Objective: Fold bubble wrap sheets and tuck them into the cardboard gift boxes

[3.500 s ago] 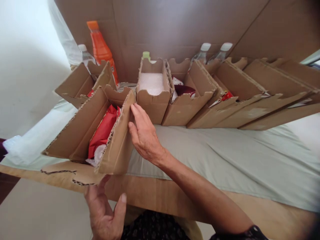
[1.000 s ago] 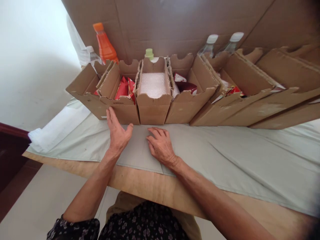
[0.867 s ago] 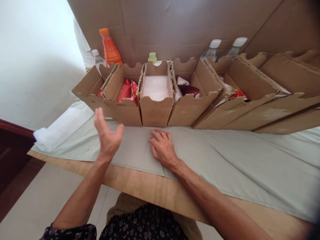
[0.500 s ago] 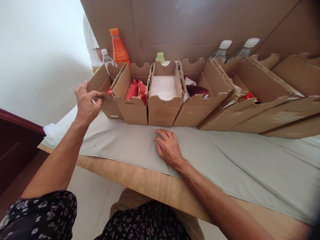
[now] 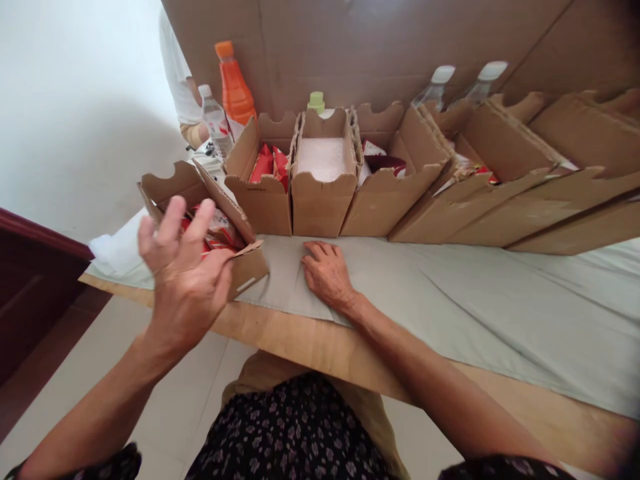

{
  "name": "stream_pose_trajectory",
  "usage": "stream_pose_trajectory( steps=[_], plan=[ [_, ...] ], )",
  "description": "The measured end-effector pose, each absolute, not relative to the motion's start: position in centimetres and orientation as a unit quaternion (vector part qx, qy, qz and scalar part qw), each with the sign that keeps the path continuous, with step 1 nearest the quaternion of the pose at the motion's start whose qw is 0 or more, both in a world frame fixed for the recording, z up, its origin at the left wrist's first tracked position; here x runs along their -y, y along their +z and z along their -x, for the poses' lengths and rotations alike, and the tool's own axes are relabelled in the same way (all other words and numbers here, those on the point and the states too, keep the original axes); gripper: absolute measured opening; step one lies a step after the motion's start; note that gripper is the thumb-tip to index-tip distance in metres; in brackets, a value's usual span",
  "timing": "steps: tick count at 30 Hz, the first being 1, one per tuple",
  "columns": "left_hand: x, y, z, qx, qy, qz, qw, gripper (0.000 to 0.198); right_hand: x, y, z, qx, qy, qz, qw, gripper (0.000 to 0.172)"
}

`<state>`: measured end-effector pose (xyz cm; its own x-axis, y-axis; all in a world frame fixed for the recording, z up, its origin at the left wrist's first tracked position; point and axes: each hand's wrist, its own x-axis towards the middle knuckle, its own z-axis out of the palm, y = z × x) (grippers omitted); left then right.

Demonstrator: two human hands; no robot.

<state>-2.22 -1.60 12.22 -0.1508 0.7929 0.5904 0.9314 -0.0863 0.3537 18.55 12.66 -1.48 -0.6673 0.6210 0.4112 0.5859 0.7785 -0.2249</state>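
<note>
My left hand has its thumb side at the front edge of the leftmost cardboard box, gripping that edge while other fingers are raised over the box. This box stands turned and nearer to me than the others, with red and white packets inside, partly hidden by my fingers. My right hand rests on the grey-green cloth in front of the row, its fingers loosely bent and holding nothing. Nearest to it are a box with a white item and a box with red packets.
More cardboard boxes stand to the right. Behind the row are an orange bottle, a clear bottle, a green-capped bottle and white-capped bottles. White plastic lies at the left. A person's arm shows behind.
The leftmost box has come out of the row towards me and turned, with my left hand at its front edge. My right hand has stayed on the cloth; the view has shifted slightly.
</note>
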Motion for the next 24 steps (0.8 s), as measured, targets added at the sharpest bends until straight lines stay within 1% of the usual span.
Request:
stream_pose_trajectory(
  steps=[3,5,8,11,13,14,16,18,19,21,23,24],
  plan=[
    [0.7,13.3,-3.4,0.643,-0.415,0.644,0.001,0.018,-12.4,-1.2,-18.6,0.912,0.046,0.339,0.226,0.022],
    [0.9,13.9,-5.7,0.635,-0.433,0.640,-0.025,0.029,-12.1,-1.1,-19.5,0.907,0.053,0.352,0.226,0.022],
    [2.3,13.7,-4.9,0.652,-0.459,0.603,0.007,0.043,-11.0,-0.7,-22.0,0.888,0.076,0.378,0.251,0.024],
    [3.0,11.8,1.0,0.666,-0.571,0.474,0.076,0.051,-9.3,-0.2,-24.0,0.869,0.132,0.385,0.281,0.027],
    [2.0,9.7,5.8,0.662,-0.635,0.389,0.087,0.056,-7.7,0.1,-24.1,0.861,0.182,0.364,0.304,0.033],
    [1.2,8.6,7.8,0.661,-0.661,0.351,0.059,0.061,-6.8,0.2,-23.7,0.856,0.208,0.350,0.319,0.038],
    [-0.5,6.6,10.3,0.663,-0.672,0.320,-0.077,0.067,-4.9,0.6,-22.4,0.835,0.261,0.336,0.348,0.052],
    [-1.6,5.1,10.3,0.637,-0.664,0.343,-0.186,0.075,-3.4,1.0,-21.0,0.807,0.308,0.346,0.367,0.063],
    [-1.8,4.6,9.6,0.621,-0.661,0.364,-0.213,0.080,-2.8,1.2,-20.5,0.791,0.327,0.356,0.374,0.066],
    [-1.5,4.0,7.2,0.600,-0.658,0.395,-0.224,0.086,-2.5,1.2,-20.1,0.762,0.348,0.379,0.394,0.066],
    [-0.8,3.5,4.2,0.594,-0.661,0.401,-0.221,0.085,-3.1,1.1,-20.8,0.731,0.331,0.415,0.428,0.062],
    [-0.4,3.2,2.6,0.594,-0.659,0.401,-0.231,0.082,-3.7,0.9,-21.7,0.721,0.303,0.439,0.442,0.059]
  ],
)
